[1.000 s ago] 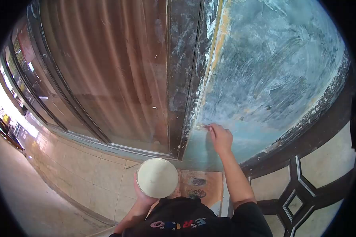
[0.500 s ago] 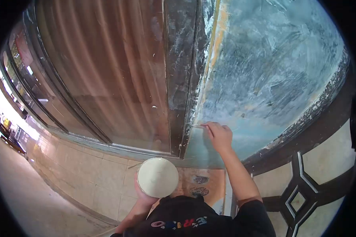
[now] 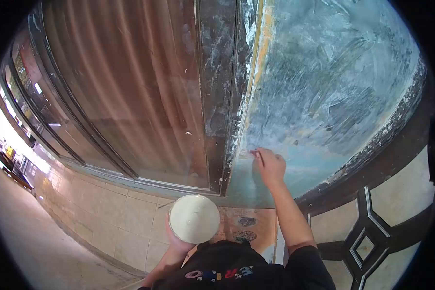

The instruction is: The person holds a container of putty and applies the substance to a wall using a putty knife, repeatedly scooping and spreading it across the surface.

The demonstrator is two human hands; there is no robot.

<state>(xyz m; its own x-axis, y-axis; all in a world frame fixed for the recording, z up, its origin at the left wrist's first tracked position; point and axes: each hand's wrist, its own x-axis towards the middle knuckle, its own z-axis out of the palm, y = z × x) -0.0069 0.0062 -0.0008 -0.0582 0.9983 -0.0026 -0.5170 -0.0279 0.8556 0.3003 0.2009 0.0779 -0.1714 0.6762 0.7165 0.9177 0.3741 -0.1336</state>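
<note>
My left hand (image 3: 177, 242) is wrapped round the side of a round tub (image 3: 194, 219) whose top shows pale cream, smooth paint or paste. In my right hand (image 3: 271, 166) the fingers are pinched on a small pale tool (image 3: 247, 154), its kind too blurred to name. Its tip is at the lower left part of the blue-green wall (image 3: 319, 87), close to the dark wooden frame (image 3: 221, 111). White smears and a yellowish strip run along the edge between wall and frame.
Left of the frame is a glass pane with a brown curtain (image 3: 130, 92) behind it. A dark panelled door with pale inserts (image 3: 396, 212) stands at the right. Below are floor tiles (image 3: 116, 208) and an orange-brown sheet (image 3: 261, 222) with dark prints.
My right hand has shifted very slightly right, the tool's tip moving away from the frame edge onto the wall. The tub has stayed nearly in place, tipped a little.
</note>
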